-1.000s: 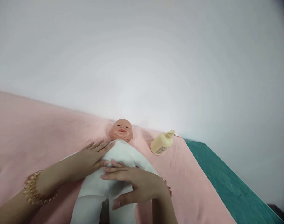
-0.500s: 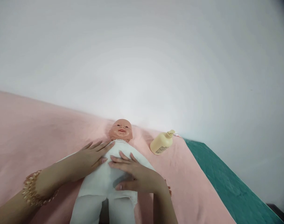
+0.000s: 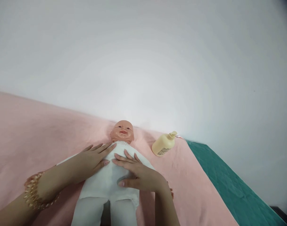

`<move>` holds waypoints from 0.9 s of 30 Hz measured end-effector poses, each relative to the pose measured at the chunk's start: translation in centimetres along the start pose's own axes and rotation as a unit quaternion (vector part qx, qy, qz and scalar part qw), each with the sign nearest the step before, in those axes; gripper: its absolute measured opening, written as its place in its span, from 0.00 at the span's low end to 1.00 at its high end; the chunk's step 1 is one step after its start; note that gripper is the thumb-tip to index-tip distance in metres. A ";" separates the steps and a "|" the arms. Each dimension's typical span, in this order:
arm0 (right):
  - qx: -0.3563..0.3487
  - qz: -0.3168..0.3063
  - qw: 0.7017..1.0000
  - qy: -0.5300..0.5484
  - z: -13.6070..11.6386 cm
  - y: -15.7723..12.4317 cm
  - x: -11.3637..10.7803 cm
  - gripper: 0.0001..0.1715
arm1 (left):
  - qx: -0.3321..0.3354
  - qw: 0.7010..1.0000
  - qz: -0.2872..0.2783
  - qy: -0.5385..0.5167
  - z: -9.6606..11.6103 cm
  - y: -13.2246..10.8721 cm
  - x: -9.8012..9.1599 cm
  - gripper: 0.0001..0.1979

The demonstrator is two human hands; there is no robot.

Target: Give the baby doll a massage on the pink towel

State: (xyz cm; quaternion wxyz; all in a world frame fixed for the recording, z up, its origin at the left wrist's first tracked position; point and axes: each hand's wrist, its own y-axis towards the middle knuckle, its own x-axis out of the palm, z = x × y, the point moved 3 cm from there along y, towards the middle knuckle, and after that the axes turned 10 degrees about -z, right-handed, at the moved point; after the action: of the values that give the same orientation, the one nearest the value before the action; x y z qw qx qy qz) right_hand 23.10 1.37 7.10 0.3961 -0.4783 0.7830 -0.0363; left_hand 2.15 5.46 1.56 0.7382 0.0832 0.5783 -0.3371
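Since 1 s back, right hand slid up the doll from belly to chest; left hand barely shifted. Both hands lie flat, fingers spread, palms pressing white torso w/o gripping anything. Doll on its back on pink cloth, head just past the fingertips. Cream bottle lies on its side beyond right hand, well apart. Gold bracelet on left wrist.

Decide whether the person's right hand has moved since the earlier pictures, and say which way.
Yes. The right hand has slid up along the doll toward its head, closer to the level of the cream bottle, which has stayed put.
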 end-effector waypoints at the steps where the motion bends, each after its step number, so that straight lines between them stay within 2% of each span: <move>1: 0.000 0.001 1.000 -0.001 0.0 0.0 0.0 0.40 | 0.002 1.000 0.005 0.001 0.0 0.1 0.1 0.31; 8: 0.006 0.001 1.000 -0.004 0.1 0.1 -0.1 0.41 | 0.030 0.997 0.075 0.017 -1.0 0.6 1.3 0.30; 14: 0.007 -0.003 1.000 0.001 0.0 0.3 0.0 0.41 | 0.065 0.993 0.099 0.007 -1.3 1.0 1.5 0.30; 27: 0.010 0.004 1.000 0.015 0.4 0.0 -0.1 0.41 | 0.061 0.996 0.062 -0.022 -1.0 0.6 0.8 0.30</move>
State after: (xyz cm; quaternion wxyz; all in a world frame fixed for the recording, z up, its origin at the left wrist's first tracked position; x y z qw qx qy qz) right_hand 23.37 1.57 6.94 0.3894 -0.4706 0.7902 -0.0498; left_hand 1.75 6.11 0.40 0.7637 0.1564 0.5344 -0.3266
